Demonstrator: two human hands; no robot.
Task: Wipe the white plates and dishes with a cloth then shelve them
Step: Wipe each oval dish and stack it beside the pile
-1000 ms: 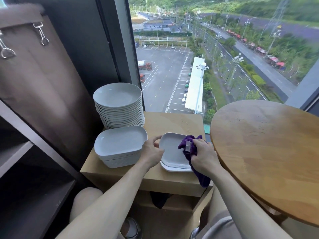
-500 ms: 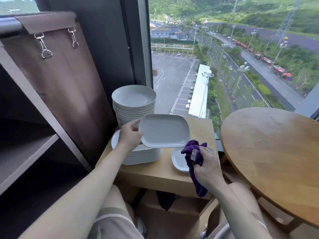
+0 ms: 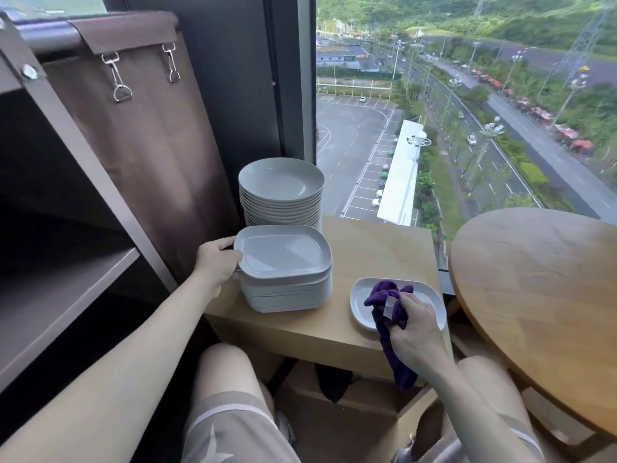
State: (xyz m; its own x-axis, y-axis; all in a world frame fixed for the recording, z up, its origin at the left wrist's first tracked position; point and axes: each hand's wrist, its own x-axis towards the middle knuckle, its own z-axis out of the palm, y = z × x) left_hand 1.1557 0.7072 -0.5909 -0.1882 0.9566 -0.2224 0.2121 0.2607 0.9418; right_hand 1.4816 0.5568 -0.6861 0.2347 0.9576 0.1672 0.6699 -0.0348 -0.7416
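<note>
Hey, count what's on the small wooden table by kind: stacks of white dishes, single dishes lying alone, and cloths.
Stacks of white dishes: 2, the round plates and the rectangular dishes, with the left hand gripping the top dish
Single white dish: 1
Purple cloth: 1, gripped by the right hand
Total: 4

White rounded-rect. plate [image 3: 282, 253] set atop matching stack [image 3: 287, 297]; round white plates [image 3: 281, 182] stacked behind; purple cloth [image 3: 389, 307] bunched on lone white dish [image 3: 360, 310], rt.
</note>
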